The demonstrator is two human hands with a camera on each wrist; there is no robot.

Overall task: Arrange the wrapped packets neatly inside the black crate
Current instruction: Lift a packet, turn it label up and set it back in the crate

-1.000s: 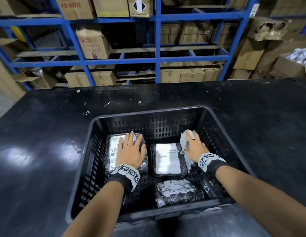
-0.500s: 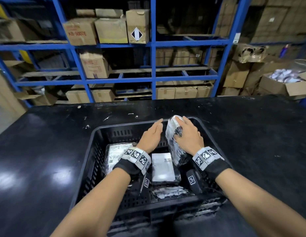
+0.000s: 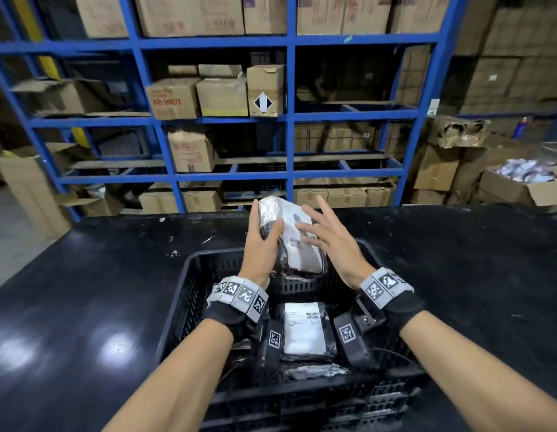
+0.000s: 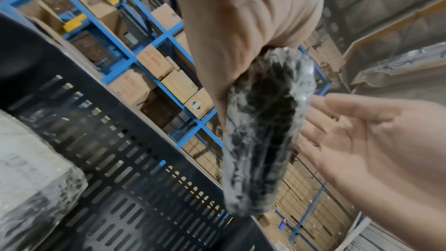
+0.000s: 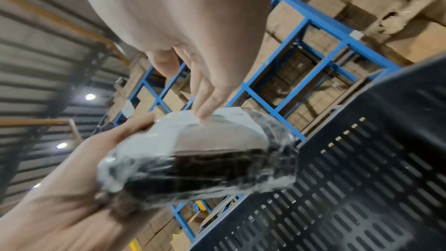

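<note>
1. Gripping a plastic-wrapped dark packet with a white label [image 3: 297, 241], the left hand [image 3: 261, 249] has thumb and fingers curled round its left edge, holding it tilted above the far wall of the black slotted plastic crate [image 3: 190, 294].
2. Right hand [image 3: 331, 244]: fingers spread and straight, fingertips [image 5: 205, 111] touching the packet's label face; not clamped.
3. Inside the crate: a second wrapped packet with a white label [image 3: 305, 333] lies flat on the floor; another wrapped packet [image 3: 314, 371] sits just nearer the front wall.
4. Crate rests on a black tabletop [image 3: 84, 291].
</note>
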